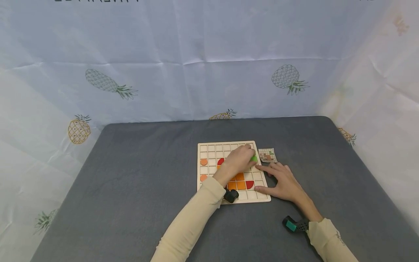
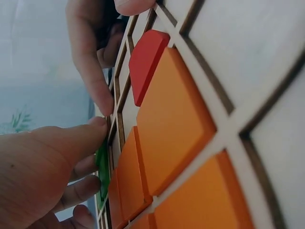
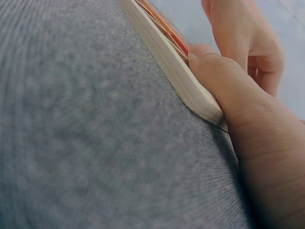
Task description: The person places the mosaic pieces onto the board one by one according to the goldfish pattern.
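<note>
A square wooden grid board (image 1: 258,195) lies flat, with orange square tiles (image 1: 241,185), red rounded tiles (image 1: 250,185) and orange discs (image 1: 204,162) in its cells. My left hand (image 1: 238,159) reaches over the board to its far right side. Its thumb and curled fingers are around a green tile (image 2: 103,168), which they partly hide. My right hand (image 1: 283,182) rests at the board's right edge, fingers spread. Its thumb (image 3: 217,71) lies on the rim, and another fingertip touches the edge farther up.
A small printed pattern card (image 1: 267,155) lies just beyond the board's right edge, near my right hand. A dark grey cloth (image 1: 147,189) covers the table. Behind it hangs a pale curtain (image 1: 196,83) with pineapple prints.
</note>
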`<move>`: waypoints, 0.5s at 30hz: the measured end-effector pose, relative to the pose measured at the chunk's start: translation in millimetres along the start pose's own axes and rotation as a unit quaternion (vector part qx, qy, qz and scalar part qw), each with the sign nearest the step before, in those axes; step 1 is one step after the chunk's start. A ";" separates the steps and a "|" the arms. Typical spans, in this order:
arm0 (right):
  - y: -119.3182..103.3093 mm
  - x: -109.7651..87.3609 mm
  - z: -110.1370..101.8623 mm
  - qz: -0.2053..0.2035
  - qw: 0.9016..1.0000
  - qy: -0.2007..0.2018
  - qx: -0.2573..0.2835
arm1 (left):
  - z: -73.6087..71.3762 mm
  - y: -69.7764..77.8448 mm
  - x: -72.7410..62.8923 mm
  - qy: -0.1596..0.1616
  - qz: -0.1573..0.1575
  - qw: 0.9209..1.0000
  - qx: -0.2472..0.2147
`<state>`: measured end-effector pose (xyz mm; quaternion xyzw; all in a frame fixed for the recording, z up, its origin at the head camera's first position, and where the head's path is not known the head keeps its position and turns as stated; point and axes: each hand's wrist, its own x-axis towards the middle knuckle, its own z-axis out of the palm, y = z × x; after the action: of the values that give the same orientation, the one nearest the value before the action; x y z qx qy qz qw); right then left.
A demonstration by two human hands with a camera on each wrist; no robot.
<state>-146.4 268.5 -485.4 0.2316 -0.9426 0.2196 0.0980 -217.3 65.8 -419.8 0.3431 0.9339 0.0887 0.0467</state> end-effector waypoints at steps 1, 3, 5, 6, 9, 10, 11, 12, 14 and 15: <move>-0.2 0.1 -0.1 0.001 1.000 -0.001 0.000 | 0.2 0.0 0.1 0.002 0.001 1.000 -0.002; -0.6 0.7 0.1 0.002 1.000 -0.003 0.000 | 0.4 -0.3 0.3 0.004 0.002 1.000 -0.004; -1.1 1.0 0.5 0.002 1.000 -0.004 -0.001 | 0.7 -0.8 -0.1 0.004 0.004 1.000 -0.007; -1.3 1.1 0.6 0.003 1.000 -0.005 -0.001 | 0.9 -1.2 -0.4 0.004 0.005 1.000 -0.007; -1.9 1.0 0.5 0.004 1.000 -0.006 -0.004 | 1.1 -3.5 -1.7 0.005 0.003 1.000 -0.013; -2.1 0.9 0.4 0.004 1.000 -0.007 -0.004 | 0.9 -4.4 -2.1 0.006 0.001 1.000 -0.016; -2.1 0.9 0.2 0.005 1.000 -0.008 -0.006 | 0.7 -5.4 -2.5 0.008 -0.001 1.000 -0.021; -2.1 0.8 -0.1 0.005 1.000 -0.007 -0.006 | 0.6 -6.4 -2.7 0.009 -0.004 1.000 -0.024; -1.6 0.7 -0.6 0.004 1.000 -0.006 -0.008 | 0.4 -8.2 -2.8 0.012 -0.006 0.999 -0.034; -1.3 0.6 -0.7 0.004 1.000 -0.006 -0.009 | 0.5 -8.8 -2.8 0.012 -0.006 0.999 -0.038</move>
<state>-146.2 267.6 -484.2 0.2284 -0.9459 0.2106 0.0936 -220.7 57.4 -421.9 0.3344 0.9325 0.1276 0.0486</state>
